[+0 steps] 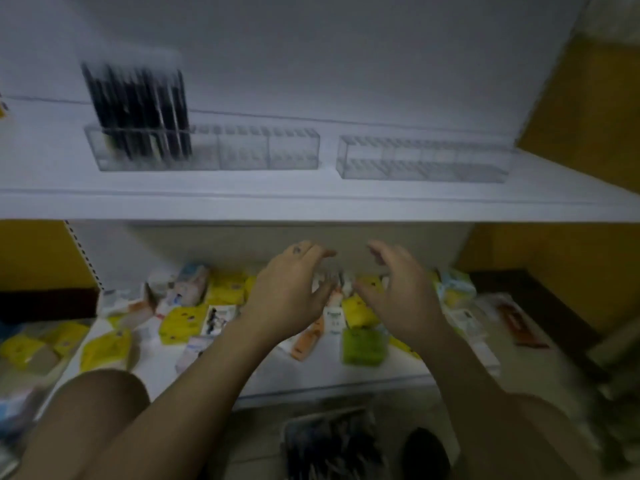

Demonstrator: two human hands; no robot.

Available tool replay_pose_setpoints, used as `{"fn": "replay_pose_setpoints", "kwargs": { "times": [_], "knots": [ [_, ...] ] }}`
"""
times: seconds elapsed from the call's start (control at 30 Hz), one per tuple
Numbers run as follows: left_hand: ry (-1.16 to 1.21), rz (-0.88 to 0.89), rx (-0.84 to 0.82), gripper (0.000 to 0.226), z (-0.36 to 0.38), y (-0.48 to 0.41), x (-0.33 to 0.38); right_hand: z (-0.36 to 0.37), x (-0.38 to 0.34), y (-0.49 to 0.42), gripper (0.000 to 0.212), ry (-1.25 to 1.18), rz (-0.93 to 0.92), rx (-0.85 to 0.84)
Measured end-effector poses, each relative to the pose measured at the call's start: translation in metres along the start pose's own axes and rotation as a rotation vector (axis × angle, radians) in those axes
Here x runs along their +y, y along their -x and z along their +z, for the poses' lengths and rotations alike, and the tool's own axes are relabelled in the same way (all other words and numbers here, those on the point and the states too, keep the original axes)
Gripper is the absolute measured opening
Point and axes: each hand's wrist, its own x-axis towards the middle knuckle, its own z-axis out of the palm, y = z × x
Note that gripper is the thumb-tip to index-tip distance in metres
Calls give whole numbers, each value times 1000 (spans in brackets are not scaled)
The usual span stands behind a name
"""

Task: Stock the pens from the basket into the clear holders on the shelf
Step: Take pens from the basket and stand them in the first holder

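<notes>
Two clear holders stand on the white upper shelf [311, 202]. The left holder [207, 150] has several dark pens [138, 109] upright in its left end. Nothing stands in the right holder [422, 161]. A basket [332, 445] with dark pens sits low on the floor at the bottom centre, blurred. My left hand [287, 292] and my right hand [398, 292] hover side by side below the upper shelf, over the lower shelf. Their fingers are loosely spread and hold nothing.
The lower shelf [311, 379] is littered with small yellow, white, orange and green packets. Yellow walls flank the shelving on both sides. A perforated shelf upright [83, 254] runs down at the left. My knee [100, 403] shows at lower left.
</notes>
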Motion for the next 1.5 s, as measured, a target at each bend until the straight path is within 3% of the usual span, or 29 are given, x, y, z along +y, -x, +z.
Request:
{"fn": "replay_pose_setpoints", "kwargs": {
  "times": [0.33,0.43,0.57,0.7,0.87,1.0,1.07,1.23,1.33,1.5],
  "knots": [
    [45,-293,-576,55,120,78,-7,90,103,99,57,-21,373,-449],
    [123,-400,-638,51,144,107,-14,111,120,117,53,-30,435,-551],
    [206,-568,-709,25,175,156,-24,129,135,134,48,-57,462,-668],
    [175,-607,-902,30,204,187,-21,142,155,153,45,-37,518,-786],
    [217,-666,-996,26,240,195,-24,155,181,171,50,-32,572,-939],
    [202,-689,-1092,27,263,205,-32,174,204,172,23,27,541,-1074],
    [197,-727,-1148,30,276,212,-37,184,212,169,25,37,558,-1150],
    [205,-786,-1257,26,303,219,-53,226,225,164,9,-6,627,-1166],
    [197,-806,-1274,21,320,219,-58,251,226,172,27,-73,658,-1141],
    [230,-765,-1311,30,341,216,-53,272,224,194,24,-43,677,-1172]
  ]
}}
